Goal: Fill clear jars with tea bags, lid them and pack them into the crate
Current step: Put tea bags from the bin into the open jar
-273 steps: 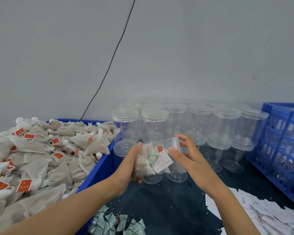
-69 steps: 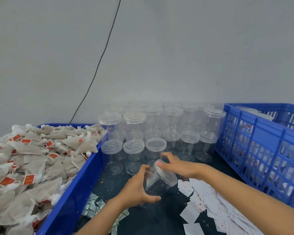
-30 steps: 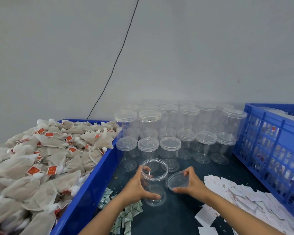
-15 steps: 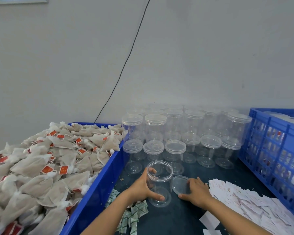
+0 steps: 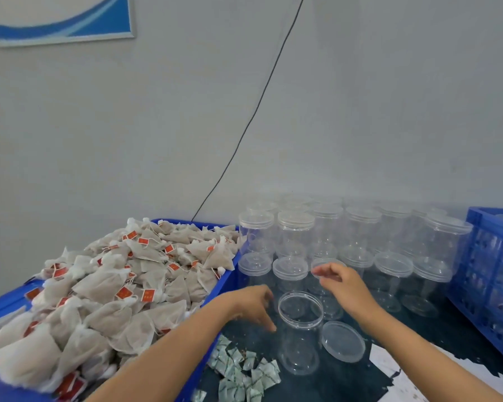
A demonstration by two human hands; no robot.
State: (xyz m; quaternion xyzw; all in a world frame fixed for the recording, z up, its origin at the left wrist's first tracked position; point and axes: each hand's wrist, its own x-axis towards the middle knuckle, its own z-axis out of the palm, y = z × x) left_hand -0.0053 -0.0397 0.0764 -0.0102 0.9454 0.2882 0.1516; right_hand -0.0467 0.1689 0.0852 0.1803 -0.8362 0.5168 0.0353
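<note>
The open jar (image 5: 300, 332) stands upright on the table (image 5: 436, 326), its lid (image 5: 342, 341) flat just right of it. Judged light, thin-walled and slick; hold it round the wall below the rim. Tea bags (image 5: 119, 285) fill the left bin: soft, take by pinching. Left hand (image 5: 254, 304) is beside the jar, fingers loosely curled, empty. Right hand (image 5: 341, 287) hovers behind it, relaxed, holding nothing

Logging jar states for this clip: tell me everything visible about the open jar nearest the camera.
The open jar is a clear plastic cylinder with a ridged neck, standing upright on the dark tabletop. It is lidless and empty. Its lid lies flat beside it on the right. The left hand hovers at its left with fingers loosely curled, apparently not gripping it.
</note>
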